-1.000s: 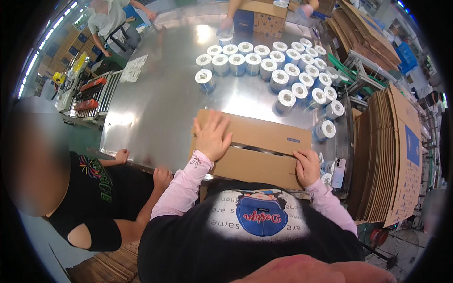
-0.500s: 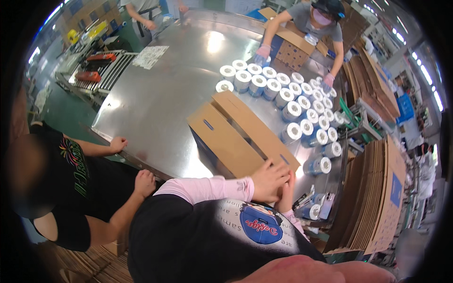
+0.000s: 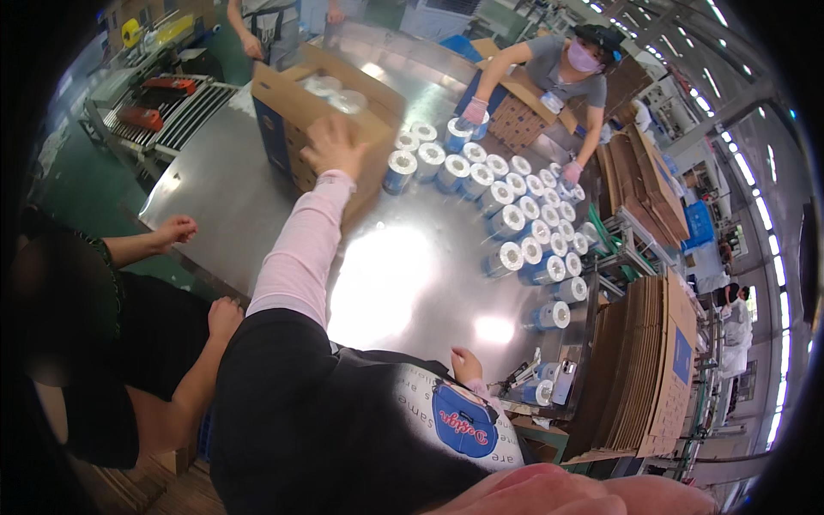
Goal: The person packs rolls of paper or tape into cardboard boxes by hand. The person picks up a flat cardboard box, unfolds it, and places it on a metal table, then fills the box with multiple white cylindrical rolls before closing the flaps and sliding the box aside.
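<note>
Steel rollers (image 3: 202, 110) form a conveyor at 10 o'clock; two orange-red tools (image 3: 140, 118) lie on it. At 9 o'clock, a co-worker's bare hand (image 3: 176, 229) is raised near the table (image 3: 215, 193); the same person's other hand (image 3: 225, 317) is just beside the table edge. At 11 o'clock, the brown box (image 3: 371, 165) stands on the table, flaps raised, with wrapped rolls (image 3: 348, 101) visible inside. The left hand (image 3: 333, 148), arm extended in a pink sleeve, is at the near side of the box. Its fingers are spread and blurred; whether they grasp the cardboard cannot be told. From 12 to 3 o'clock, upright white-topped rolls (image 3: 507, 221) stand grouped on the table. The right hand (image 3: 468, 366) is at 5 o'clock, near the table's close edge, fingers released and loosely bent. At 1 o'clock, a masked co-worker (image 3: 566, 86) reaches a gloved hand (image 3: 474, 110) onto a roll. At 4 o'clock, a phone (image 3: 564, 382) leans near several rolls; beyond it stands a stack of flattened cardboard (image 3: 631, 373).
</note>
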The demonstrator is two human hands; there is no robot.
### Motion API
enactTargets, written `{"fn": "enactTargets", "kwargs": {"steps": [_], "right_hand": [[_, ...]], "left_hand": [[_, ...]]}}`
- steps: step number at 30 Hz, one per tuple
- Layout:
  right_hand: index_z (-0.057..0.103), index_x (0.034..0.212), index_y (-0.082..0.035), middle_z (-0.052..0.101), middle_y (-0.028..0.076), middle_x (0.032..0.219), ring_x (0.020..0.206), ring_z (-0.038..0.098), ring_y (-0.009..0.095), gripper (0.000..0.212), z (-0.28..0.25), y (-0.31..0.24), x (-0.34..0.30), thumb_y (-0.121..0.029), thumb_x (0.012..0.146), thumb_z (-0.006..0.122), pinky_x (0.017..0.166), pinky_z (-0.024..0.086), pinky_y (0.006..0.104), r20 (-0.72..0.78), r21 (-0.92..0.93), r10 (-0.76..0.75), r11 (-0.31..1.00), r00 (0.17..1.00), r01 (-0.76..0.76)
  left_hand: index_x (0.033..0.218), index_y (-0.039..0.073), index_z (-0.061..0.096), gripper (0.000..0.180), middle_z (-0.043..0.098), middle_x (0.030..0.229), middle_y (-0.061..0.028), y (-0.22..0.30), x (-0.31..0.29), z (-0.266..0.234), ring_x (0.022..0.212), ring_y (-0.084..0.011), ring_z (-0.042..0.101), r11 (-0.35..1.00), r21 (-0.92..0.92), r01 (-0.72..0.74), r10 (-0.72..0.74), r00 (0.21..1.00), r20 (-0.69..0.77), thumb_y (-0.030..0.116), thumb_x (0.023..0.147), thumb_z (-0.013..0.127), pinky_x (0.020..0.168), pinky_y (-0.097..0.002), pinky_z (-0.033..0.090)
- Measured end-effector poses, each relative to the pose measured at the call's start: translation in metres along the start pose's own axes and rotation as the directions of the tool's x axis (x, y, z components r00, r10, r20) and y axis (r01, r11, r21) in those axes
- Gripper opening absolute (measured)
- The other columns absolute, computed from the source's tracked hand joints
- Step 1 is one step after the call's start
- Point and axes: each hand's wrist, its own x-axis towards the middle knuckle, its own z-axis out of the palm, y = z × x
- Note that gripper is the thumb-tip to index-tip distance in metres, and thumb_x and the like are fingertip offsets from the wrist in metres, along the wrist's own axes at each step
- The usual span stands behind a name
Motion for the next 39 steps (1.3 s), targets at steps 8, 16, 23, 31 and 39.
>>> {"fn": "enactTargets", "kwargs": {"steps": [8,16,23,31,39], "right_hand": [[0.069,0.1,-0.009,0.068,0.018,0.096,0.088,0.065,0.039,0.032,0.017,0.104,-0.033,-0.029,0.086,0.047,0.082,0.051,0.047,-0.058,-0.474,0.389,0.8,0.919,-0.369],[0.069,0.108,-0.014,0.067,0.014,0.108,0.103,0.063,0.032,0.036,0.034,0.122,0.014,-0.033,0.083,0.052,0.091,0.048,0.041,0.153,-0.307,0.291,0.922,0.944,-0.235],[0.067,0.113,-0.014,0.065,0.013,0.115,0.108,0.061,0.031,0.041,0.035,0.078,0.021,-0.034,0.08,0.056,0.094,0.046,0.0382,0.289,-0.279,0.262,0.943,0.921,-0.18],[0.065,0.116,-0.011,0.064,0.013,0.118,0.109,0.059,0.031,0.038,-0.15,0.149,0.008,-0.03,0.084,0.056,0.096,0.045,0.0386,0.006,-0.304,0.288,0.913,0.958,-0.272],[0.052,0.13,-0.002,0.06,0.019,0.124,0.107,0.061,0.031,0.046,-0.481,0.295,-0.137,-0.023,0.089,0.059,0.091,0.049,0.0392,-0.953,-0.036,0.136,0.838,0.271,-0.545]], "left_hand": [[0.137,0.015,0.047,0.06,0.036,0.146,-0.0125,-0.134,-0.203,0.112,0.137,-0.0323,0.03,0.921,0.202,-0.333,0.054,0.623,0.78,0.04,0.085,0.062,0.108,-0.0573,0.027],[0.107,0.004,0.066,0.043,0.067,0.104,-0.0193,-0.155,-0.298,0.099,0.1,-0.0329,0.063,0.849,-0.359,-0.387,0.403,0.035,0.914,0.039,0.085,0.055,0.089,-0.0399,0.048],[0.105,0.004,0.066,0.047,0.069,0.094,-0.0159,-0.153,-0.285,0.069,0.091,-0.0313,0.065,0.88,-0.325,-0.345,0.425,0.27,0.864,0.043,0.079,0.065,0.083,-0.0388,0.051],[0.105,0.006,0.067,0.05,0.07,0.091,-0.013,-0.161,-0.291,0.092,0.087,-0.0295,0.066,0.87,-0.349,-0.349,0.441,0.233,0.867,0.05,0.081,0.063,0.08,-0.0384,0.051],[0.108,0.007,0.067,0.043,0.068,0.103,-0.0157,-0.138,-0.299,0.09,0.098,-0.0316,0.064,0.901,-0.304,-0.309,0.376,0.208,0.903,0.039,0.079,0.061,0.089,-0.0384,0.049]]}}
